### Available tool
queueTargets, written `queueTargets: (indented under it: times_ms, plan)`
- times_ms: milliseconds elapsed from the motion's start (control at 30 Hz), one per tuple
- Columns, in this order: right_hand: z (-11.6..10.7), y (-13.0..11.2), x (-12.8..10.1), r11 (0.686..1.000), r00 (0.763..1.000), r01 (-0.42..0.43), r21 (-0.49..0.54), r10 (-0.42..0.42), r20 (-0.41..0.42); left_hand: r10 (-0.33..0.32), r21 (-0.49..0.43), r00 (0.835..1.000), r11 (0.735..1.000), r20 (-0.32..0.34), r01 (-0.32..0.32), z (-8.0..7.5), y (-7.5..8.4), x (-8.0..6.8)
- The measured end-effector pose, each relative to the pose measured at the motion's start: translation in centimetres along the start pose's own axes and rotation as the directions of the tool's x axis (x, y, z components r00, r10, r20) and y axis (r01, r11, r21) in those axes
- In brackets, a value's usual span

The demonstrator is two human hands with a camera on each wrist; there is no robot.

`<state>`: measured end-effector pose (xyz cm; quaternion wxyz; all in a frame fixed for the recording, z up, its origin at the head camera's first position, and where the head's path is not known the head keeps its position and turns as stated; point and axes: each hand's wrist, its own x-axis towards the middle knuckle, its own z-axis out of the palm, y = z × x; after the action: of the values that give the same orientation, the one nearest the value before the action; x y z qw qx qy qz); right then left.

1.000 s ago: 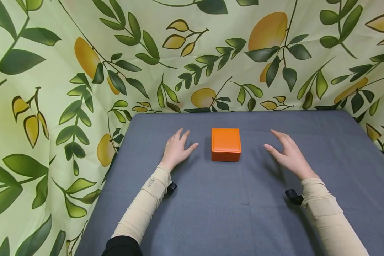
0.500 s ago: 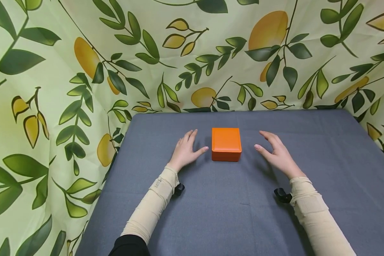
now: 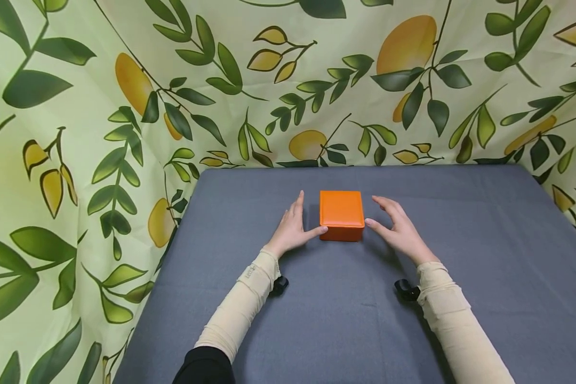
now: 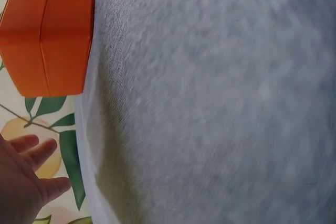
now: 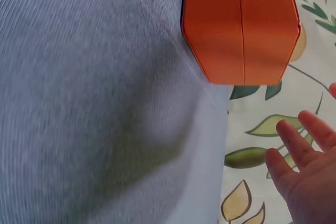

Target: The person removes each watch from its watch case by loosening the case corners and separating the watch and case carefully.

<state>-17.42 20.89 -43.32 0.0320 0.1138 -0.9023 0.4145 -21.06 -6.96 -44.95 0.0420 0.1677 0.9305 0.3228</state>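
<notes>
**A:** What was closest to the viewer?

**B:** Two forearms in cream sleeves reached forward over a table [image 3: 461, 224] covered in grey cloth. A small black device sat at each wrist.

**A:** And the hands?

**B:** The left hand [image 3: 293, 230] lay with fingers straight and spread, its thumb tip touching, or all but touching, the near left corner of an orange box [image 3: 342, 215]. The right hand [image 3: 399, 229] mirrored it, fingers relaxed and apart, thumb tip just at the near right corner. Neither grip was closed on anything; both stood apart, flanking the box, it seemed, so as to take it from both sides at once.

**A:** Where exactly was the box?

**B:** Directly between the two hands, flat on the cloth, lid shut, squared to the viewer. In the left wrist view the orange box [image 4: 44, 30] showed just beyond the fingertips [image 4: 37, 153], with a seam line where lid met base; the right wrist view showed the same.

**A:** And beyond that?

**B:** Past the far edge of the table hung a pale green curtain [image 3: 125, 80] printed with lemons and dark leaves, wrapping round both sides.
</notes>
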Motion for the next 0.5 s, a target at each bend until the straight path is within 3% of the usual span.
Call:
queueTargets:
  times_ms: [500]
  plan:
    - [1.7, -0.7, 1.2, 0.998, 0.999, 0.03, 0.054, -0.031, 0.021, 0.04, -0.15, 0.998, 0.988, 0.038, -0.034, 1.2, 0.5, 1.2]
